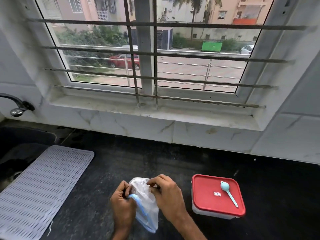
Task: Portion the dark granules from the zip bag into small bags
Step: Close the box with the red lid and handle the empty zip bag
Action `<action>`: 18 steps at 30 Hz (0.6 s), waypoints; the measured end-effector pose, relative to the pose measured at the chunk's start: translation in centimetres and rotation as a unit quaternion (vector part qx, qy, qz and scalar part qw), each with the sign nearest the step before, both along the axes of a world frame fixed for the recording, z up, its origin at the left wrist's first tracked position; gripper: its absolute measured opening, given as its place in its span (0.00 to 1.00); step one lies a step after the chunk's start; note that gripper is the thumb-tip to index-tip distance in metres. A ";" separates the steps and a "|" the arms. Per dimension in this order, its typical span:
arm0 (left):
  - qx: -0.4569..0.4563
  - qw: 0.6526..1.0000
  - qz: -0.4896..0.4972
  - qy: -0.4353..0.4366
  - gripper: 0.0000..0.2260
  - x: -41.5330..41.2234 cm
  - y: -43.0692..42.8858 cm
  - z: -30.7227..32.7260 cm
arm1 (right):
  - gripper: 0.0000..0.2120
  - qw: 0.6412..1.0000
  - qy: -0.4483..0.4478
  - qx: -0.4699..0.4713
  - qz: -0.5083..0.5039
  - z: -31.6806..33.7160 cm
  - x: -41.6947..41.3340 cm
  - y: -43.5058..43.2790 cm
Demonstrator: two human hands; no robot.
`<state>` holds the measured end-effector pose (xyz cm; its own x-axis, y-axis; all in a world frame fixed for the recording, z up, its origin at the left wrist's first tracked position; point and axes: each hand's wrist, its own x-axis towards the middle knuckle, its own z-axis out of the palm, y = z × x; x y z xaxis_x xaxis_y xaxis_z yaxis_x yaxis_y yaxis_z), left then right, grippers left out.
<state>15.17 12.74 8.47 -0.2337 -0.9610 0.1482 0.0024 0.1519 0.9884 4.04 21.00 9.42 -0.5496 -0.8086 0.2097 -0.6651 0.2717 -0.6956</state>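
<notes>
the zip bag (147, 205) is clear, thin plastic with a blue zip strip down its left edge. its top is bunched and crumpled, pinched between the left hand (122, 205) and right hand (168, 194). its contents cannot be made out.

- The left hand (123, 203) is bare from fingertips to wrist, and its knuckles stand out as a row of small ridges across the back.
- The right hand (168, 194), just beside it, is bare as well, with a broad, smooth back and creases at the finger joints.
- Below the left hand, the left forearm (121, 234) is uncovered; only a short stretch shows before it passes out of view.
- Below and outward of the right hand, the right forearm (192, 229) is uncovered too, and a longer stretch of it shows.
- The fingernails on both hands are too small and blurred to describe.
</notes>
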 end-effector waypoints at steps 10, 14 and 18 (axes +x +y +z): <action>0.125 0.987 -0.092 0.051 0.07 -1.2 1.5 -0.1 | 0.04 0.997 -0.070 -0.013 0.002 -1.2 0.6 0.0; 0.021 0.998 -0.058 0.006 0.14 0.0 -0.4 0.4 | 0.09 0.990 -0.094 -0.062 -0.086 -0.4 -2.4 1.6; -0.122 0.980 -0.037 -0.149 0.15 2.7 -3.1 0.3 | 0.10 0.960 -0.221 -0.141 -0.095 0.5 -5.6 4.2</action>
<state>17.89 9.62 8.81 -0.3702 -0.8837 0.2865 -0.2614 0.3950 0.8807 -1.52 25.19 9.87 -0.7674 -0.6300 0.1187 -0.2452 0.1175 -0.9623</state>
